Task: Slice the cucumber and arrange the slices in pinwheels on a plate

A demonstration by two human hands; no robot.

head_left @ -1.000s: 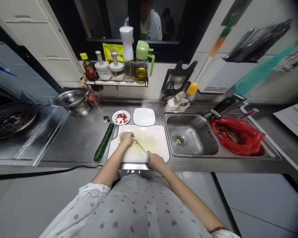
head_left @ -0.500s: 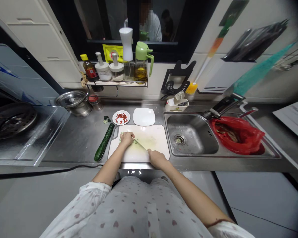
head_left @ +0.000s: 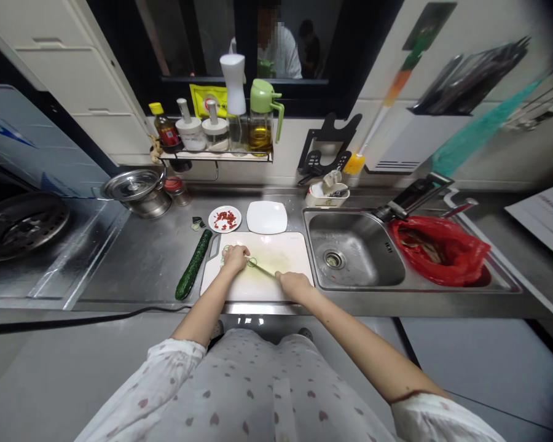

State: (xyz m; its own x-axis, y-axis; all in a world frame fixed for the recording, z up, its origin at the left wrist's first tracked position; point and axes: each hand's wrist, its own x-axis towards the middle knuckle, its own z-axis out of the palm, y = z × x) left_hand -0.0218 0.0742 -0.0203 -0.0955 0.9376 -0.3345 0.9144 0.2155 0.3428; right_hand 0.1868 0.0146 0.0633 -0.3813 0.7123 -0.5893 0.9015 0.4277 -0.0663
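Note:
On the white cutting board (head_left: 262, 288), my right hand (head_left: 294, 286) grips a knife (head_left: 266, 271) by its handle, the blade pointing left towards my other hand. My left hand (head_left: 235, 258) is closed, its fingers curled down over pale cucumber slices (head_left: 225, 250) that peek out at its far left side; most of what lies beneath is hidden. A thin green-edged cucumber ring (head_left: 252, 262) is at the knife's tip, just right of my left fingertips. Left of the board lies a whole dark green cucumber (head_left: 193, 264).
Behind the board are a plate with chopped red pieces (head_left: 225, 219) and a white plate (head_left: 267, 217). Green scraps (head_left: 197, 222) lie nearby. To the right are a sink (head_left: 357, 245) and a red bag (head_left: 437, 252). A lidded pot (head_left: 138, 190) stands left, below a condiment shelf (head_left: 216, 156).
My right hand has shifted slightly to the right with the knife, and the blade looks turned and narrower. My left hand stays in nearly the same place.

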